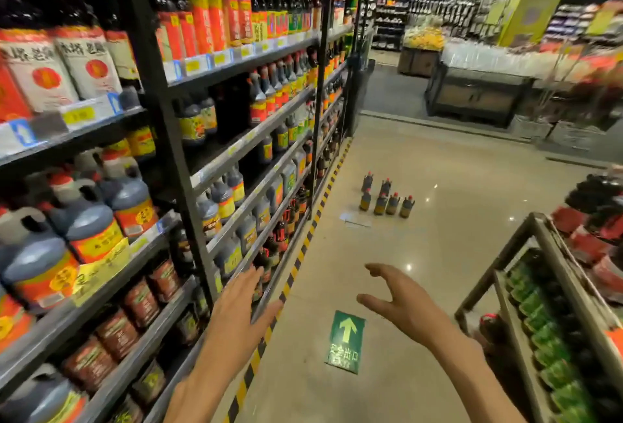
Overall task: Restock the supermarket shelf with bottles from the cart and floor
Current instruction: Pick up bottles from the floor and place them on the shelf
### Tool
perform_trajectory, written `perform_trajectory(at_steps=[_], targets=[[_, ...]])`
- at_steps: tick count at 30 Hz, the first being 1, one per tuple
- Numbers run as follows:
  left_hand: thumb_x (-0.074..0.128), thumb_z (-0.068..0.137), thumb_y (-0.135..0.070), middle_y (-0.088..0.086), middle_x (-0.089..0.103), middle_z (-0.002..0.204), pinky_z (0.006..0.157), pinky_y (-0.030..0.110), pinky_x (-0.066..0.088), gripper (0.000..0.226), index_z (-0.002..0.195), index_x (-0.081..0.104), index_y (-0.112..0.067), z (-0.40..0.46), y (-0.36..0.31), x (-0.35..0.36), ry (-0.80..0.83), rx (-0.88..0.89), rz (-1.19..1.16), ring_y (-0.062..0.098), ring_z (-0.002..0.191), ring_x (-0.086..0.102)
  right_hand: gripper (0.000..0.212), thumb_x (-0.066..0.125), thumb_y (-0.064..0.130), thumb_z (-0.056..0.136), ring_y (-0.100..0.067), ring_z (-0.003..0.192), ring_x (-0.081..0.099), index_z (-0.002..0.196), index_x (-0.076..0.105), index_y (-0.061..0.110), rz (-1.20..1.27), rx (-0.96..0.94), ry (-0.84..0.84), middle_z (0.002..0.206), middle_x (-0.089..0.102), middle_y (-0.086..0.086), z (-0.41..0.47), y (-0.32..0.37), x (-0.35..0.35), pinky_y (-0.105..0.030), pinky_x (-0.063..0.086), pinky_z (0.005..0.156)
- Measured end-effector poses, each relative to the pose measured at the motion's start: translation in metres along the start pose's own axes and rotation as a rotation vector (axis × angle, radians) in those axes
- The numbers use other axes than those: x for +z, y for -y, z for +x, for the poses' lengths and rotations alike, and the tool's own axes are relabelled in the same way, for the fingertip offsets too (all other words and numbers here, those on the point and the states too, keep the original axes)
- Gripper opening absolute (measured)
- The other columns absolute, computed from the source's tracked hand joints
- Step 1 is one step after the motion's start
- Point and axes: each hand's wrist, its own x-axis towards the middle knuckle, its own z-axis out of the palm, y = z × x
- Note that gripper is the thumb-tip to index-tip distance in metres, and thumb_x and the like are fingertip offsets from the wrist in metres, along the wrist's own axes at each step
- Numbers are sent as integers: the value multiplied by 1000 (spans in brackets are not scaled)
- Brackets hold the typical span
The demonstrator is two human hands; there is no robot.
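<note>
Both hands are empty, the left hand flat and the right hand spread. Six bottles stand on the floor well ahead, near the shelf. The person should probably walk close, bend down and grip one bottle by its neck.

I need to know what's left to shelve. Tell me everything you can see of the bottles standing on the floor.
The bottles on the floor are six small dark bottles with red caps and yellowish labels, all upright on the glossy beige floor. They form a loose cluster: two behind, four in a front row, close together. They stand in the aisle beside the shelf's striped floor edge, far ahead of both hands. A white paper lies just in front. Nothing touches them; details are blurred.
</note>
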Motion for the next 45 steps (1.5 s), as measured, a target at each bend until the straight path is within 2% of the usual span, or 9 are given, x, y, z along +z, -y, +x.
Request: perform_trajectory(at_steps=[6, 9, 16, 19, 25, 31, 37, 42, 45], targets=[[50, 95, -67, -20, 20, 165, 126, 36, 18, 76, 159, 23, -39, 131, -30, 26, 73, 130, -28, 5, 154, 11, 73, 67, 57, 90, -10, 133, 51, 152, 41, 27, 15, 184, -128, 148, 53, 8, 57, -41, -51, -25, 40, 107], [46, 92, -72, -21, 19, 165, 126, 42, 22, 79, 160, 22, -40, 195, -47, 50, 134, 195, -22, 6, 155, 11, 74, 68, 55, 91, -11, 135, 49, 153, 39, 27, 40, 252, -212, 149, 51, 7, 84, -61, -72, -28, 39, 111], [51, 94, -65, -12, 23, 166, 128, 34, 13, 78, 160, 25, -31, 307, -101, 122, 226, 291, -29, 8, 155, 13, 80, 65, 61, 89, -9, 133, 51, 156, 32, 32, 91, 414, -294, 154, 46, 9, 139, -133, -102, -33, 44, 112], [50, 93, -68, -13, 22, 167, 128, 37, 15, 79, 159, 25, -34, 362, -124, 163, 264, 316, -15, 8, 155, 13, 80, 66, 60, 89, -9, 133, 50, 156, 32, 33, 114, 475, -317, 153, 46, 9, 175, -181, -118, -34, 44, 112], [47, 93, -71, -15, 20, 167, 127, 37, 13, 79, 160, 24, -37, 474, -186, 252, 294, 273, 12, 7, 155, 11, 80, 65, 65, 85, -4, 117, 57, 154, 33, 39, 207, 519, -334, 148, 49, 14, 263, -303, -164, -34, 50, 104], [44, 91, -75, -19, 24, 165, 126, 35, 21, 80, 159, 24, -37, 575, -267, 317, 338, 252, -9, 3, 153, 16, 82, 64, 68, 83, -6, 135, 46, 153, 37, 37, 314, 556, -352, 147, 50, 14, 342, -407, -239, -33, 43, 110], [49, 92, -69, -19, 24, 164, 124, 28, 17, 78, 159, 25, -37, 672, -327, 387, 345, 207, -53, 2, 152, 16, 77, 62, 70, 84, -1, 134, 45, 150, 38, 40, 427, 578, -355, 142, 51, 21, 425, -498, -294, -32, 41, 110], [48, 91, -70, -15, 27, 164, 125, 34, 22, 79, 159, 25, -36, 791, -376, 479, 333, 232, -64, 6, 152, 19, 77, 63, 70, 82, -3, 134, 47, 150, 40, 40, 421, 589, -372, 141, 52, 19, 528, -593, -340, -31, 41, 108], [50, 94, -68, -17, 26, 163, 125, 34, 23, 77, 159, 25, -36, 874, -414, 527, 325, 266, -83, 4, 151, 19, 72, 68, 61, 86, -6, 134, 49, 149, 43, 36, 379, 602, -389, 141, 54, 16, 594, -645, -376, -28, 41, 105]])
